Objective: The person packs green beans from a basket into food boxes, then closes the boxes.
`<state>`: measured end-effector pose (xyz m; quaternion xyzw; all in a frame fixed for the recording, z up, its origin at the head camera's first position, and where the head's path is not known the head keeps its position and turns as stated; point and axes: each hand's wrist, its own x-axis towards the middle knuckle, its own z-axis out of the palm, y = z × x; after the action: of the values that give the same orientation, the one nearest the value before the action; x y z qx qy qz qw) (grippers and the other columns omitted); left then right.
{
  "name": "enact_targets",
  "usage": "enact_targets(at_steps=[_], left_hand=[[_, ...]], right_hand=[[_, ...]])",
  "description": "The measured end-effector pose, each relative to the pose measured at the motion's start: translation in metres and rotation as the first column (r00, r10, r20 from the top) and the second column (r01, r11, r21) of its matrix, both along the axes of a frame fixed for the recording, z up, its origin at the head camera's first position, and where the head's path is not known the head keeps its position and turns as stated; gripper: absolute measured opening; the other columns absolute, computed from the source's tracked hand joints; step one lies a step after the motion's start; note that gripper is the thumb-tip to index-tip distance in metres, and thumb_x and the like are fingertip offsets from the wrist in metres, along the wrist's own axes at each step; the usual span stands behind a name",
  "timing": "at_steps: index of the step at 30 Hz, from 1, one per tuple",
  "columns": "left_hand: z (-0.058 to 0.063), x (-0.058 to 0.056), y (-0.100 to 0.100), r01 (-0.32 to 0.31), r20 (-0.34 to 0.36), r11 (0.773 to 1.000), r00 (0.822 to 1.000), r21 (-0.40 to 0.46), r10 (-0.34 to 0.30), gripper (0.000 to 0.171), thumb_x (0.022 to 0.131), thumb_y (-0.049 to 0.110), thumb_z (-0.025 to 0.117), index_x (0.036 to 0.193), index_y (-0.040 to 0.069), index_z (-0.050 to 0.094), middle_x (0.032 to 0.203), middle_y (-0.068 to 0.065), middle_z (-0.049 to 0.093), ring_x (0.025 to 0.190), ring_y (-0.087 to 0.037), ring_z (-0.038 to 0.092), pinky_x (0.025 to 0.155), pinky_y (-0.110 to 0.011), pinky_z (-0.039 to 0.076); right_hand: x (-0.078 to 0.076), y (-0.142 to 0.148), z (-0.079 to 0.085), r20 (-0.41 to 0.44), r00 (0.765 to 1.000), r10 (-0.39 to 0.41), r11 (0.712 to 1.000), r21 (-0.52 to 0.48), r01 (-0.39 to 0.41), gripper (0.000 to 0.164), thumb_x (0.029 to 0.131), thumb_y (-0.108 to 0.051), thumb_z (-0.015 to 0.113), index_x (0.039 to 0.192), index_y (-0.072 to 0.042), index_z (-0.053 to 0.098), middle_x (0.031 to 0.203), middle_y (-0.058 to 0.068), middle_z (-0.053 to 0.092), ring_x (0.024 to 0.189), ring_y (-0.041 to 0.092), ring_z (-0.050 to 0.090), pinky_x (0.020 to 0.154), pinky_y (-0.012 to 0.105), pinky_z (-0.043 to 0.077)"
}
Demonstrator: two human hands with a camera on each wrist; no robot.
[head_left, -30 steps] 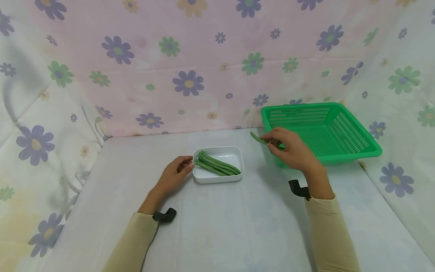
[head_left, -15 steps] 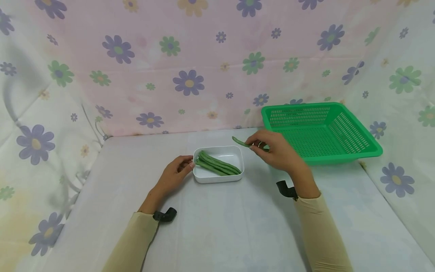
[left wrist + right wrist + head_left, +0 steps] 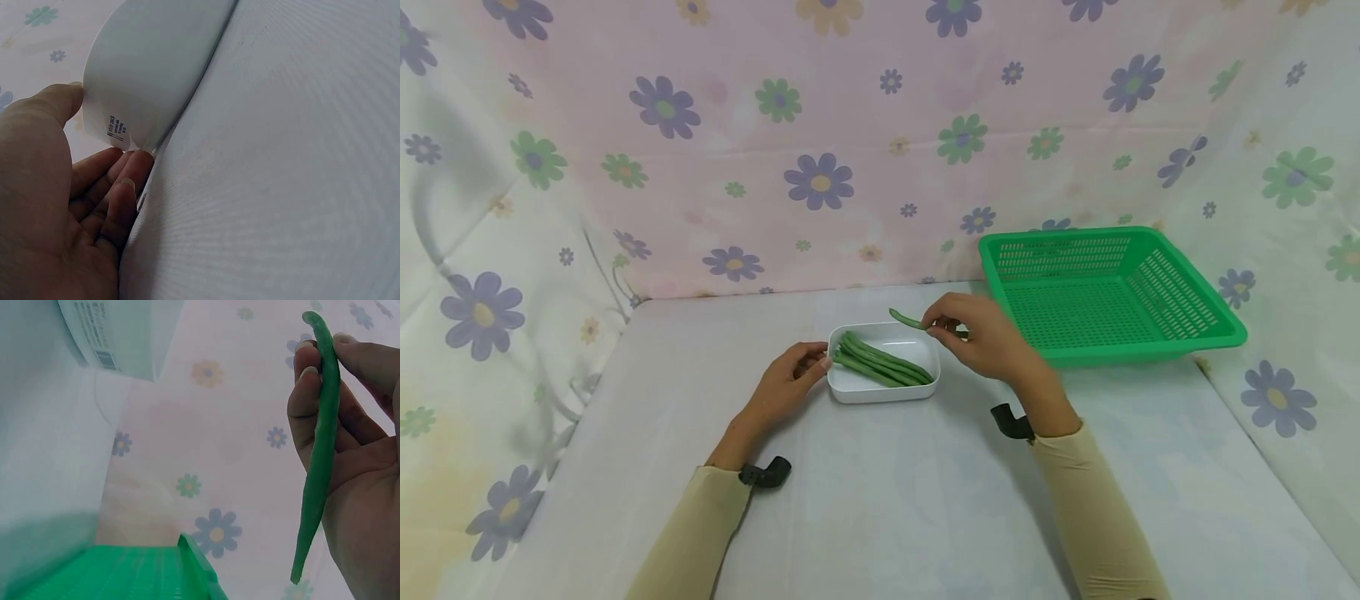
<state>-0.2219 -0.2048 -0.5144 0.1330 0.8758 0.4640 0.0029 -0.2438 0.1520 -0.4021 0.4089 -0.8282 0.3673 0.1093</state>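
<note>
Several green beans [image 3: 882,360] lie side by side in a small white rectangular dish [image 3: 883,397]. At the dish's left end, my left hand [image 3: 786,383] holds it. In the left wrist view, the thumb is at the dish's rim and curled fingertips [image 3: 140,164] meet the lower side near the table. My right hand [image 3: 977,332] pinches a single green bean [image 3: 322,437] between thumb and fingers, just above the dish's far right corner. One end of that bean pokes out past the fingertips to the left, overlapping the back rim in the head view.
A green slotted plastic basket [image 3: 1150,346] stands at the back right, behind and right of my right hand. A flower-printed cloth [image 3: 850,108] hangs behind and at both sides. Pale cloth covers the table [image 3: 865,500].
My right hand has moved left from the basket's near left corner to the dish's back right corner, carrying the green bean. The left hand and the dish have stayed in place.
</note>
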Motion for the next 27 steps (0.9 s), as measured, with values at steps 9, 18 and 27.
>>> enact_targets(at_steps=[9,18,27], left_hand=[[0.001,0.000,0.000,-0.002,0.005,1.000,1.000,-0.006,0.002,0.047,0.109,0.037,0.062,0.148,0.010,0.059,0.124,-0.007,0.068,0.108,-0.021,0.064,0.094,-0.040,0.052],[0.000,0.000,0.000,-0.005,0.003,1.000,1.000,-0.011,0.006,0.046,0.109,0.037,0.063,0.148,0.011,0.060,0.123,-0.007,0.068,0.107,-0.020,0.063,0.093,-0.039,0.052],[0.001,0.000,0.000,-0.006,-0.001,1.000,1.000,-0.015,0.006,0.046,0.109,0.037,0.063,0.147,0.012,0.060,0.122,-0.006,0.068,0.106,-0.020,0.063,0.093,-0.038,0.052]], right_hand=[[0.000,-0.018,-0.014,0.009,1.000,0.005,1.000,-0.010,-0.005,0.015,0.095,-0.001,0.079,0.108,-0.007,0.077,0.102,0.001,0.076,0.086,0.011,0.068,0.077,0.033,0.059],[0.000,-0.033,-0.023,0.087,0.994,0.061,0.998,-0.009,-0.061,0.029,0.094,0.009,0.068,0.114,-0.009,0.079,0.114,0.003,0.068,0.089,0.014,0.060,0.071,0.035,0.054],[0.000,-0.053,-0.042,0.062,0.998,0.031,1.000,0.001,-0.031,0.022,0.095,0.009,0.074,0.113,-0.003,0.077,0.115,0.006,0.067,0.089,0.016,0.062,0.073,0.033,0.055]])
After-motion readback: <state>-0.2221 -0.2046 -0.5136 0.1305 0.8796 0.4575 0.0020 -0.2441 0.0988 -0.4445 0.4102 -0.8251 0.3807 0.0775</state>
